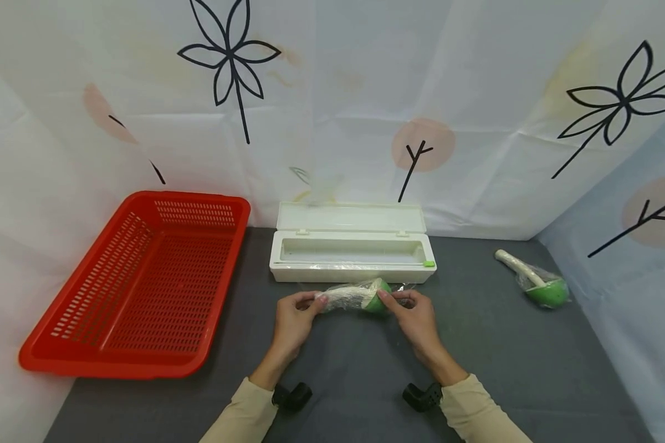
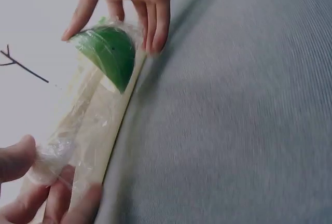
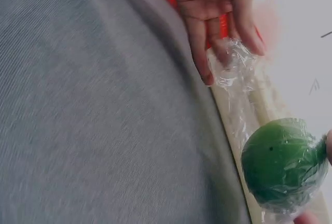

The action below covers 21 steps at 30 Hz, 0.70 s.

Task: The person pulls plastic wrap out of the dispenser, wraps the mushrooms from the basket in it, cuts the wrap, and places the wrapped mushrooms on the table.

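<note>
Between my hands, just in front of the white box, is a mushroom-shaped thing (image 1: 376,298) with a green dome and a pale stem, covered in clear cling film (image 2: 54,156). My left hand (image 1: 294,320) pinches the film at the stem end, thumb against fingers. At the dome end, my right hand (image 1: 418,317) pinches the film beside the green dome (image 3: 282,164). In the left wrist view, the dome lies close to the right thumb and fingers. Clear film sticks out on both ends.
A long white box (image 1: 354,274) with its lid raised stands against the patterned backdrop. On the left lies a red perforated basket (image 1: 227,271). Another film-wrapped thing with a green dome (image 1: 548,294) and pale stem rests on the grey table (image 1: 510,357) at the right.
</note>
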### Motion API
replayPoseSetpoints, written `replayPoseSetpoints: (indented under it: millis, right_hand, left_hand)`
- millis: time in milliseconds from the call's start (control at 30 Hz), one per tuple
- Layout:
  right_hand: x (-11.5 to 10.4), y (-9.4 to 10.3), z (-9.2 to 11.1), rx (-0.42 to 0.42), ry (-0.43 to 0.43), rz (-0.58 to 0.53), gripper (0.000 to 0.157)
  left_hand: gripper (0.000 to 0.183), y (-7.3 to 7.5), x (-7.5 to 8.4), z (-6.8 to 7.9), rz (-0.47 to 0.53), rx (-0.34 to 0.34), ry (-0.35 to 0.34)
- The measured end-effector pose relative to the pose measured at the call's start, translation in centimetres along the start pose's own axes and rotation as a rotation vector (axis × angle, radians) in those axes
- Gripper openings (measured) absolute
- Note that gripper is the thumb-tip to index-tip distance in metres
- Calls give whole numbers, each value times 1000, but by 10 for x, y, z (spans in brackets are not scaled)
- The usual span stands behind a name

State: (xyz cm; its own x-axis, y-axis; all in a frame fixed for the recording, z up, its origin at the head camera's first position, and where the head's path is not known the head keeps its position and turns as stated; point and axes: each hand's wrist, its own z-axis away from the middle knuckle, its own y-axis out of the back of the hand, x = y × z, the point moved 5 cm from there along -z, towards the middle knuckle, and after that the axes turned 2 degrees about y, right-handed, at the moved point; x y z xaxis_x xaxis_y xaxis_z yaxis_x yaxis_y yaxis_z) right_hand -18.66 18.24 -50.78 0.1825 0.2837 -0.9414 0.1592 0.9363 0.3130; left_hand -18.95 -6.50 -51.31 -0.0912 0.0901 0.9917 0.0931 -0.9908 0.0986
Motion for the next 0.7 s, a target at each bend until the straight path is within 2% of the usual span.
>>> replayPoseSetpoints:
  millis: [67, 167, 300, 400, 467, 567, 633, 700]
  right_hand:
    - [0, -2, -1, -5, -28, -56, 43]
    - [-1, -4, -4, 12, -60, -161, 46]
    - [0, -5, -7, 55, -121, -295, 69]
    - [-1, -7, -11, 2, -181, -337, 76]
    - [-3, -9, -13, -70, -191, -313, 68]
    - [-8, -10, -16, -157, -140, -212, 55]
    - [-12, -9, -19, -165, -78, -122, 55]
    - [-15, -8, -22, -138, -24, -41, 56]
  left_hand:
    - [28, 0, -2, 0, 62, 27, 76]
    - [30, 1, -3, 1, 113, 91, 141]
    - [30, 1, -1, 1, 172, 177, 183]
    - [45, 0, -2, 0, 282, 213, 240]
    - [56, -1, -3, -1, 351, 208, 298]
    - [62, -1, -4, -4, 386, 139, 356]
    - [54, -2, -2, -6, 381, 86, 356]
    - [43, -3, 1, -8, 364, 51, 320]
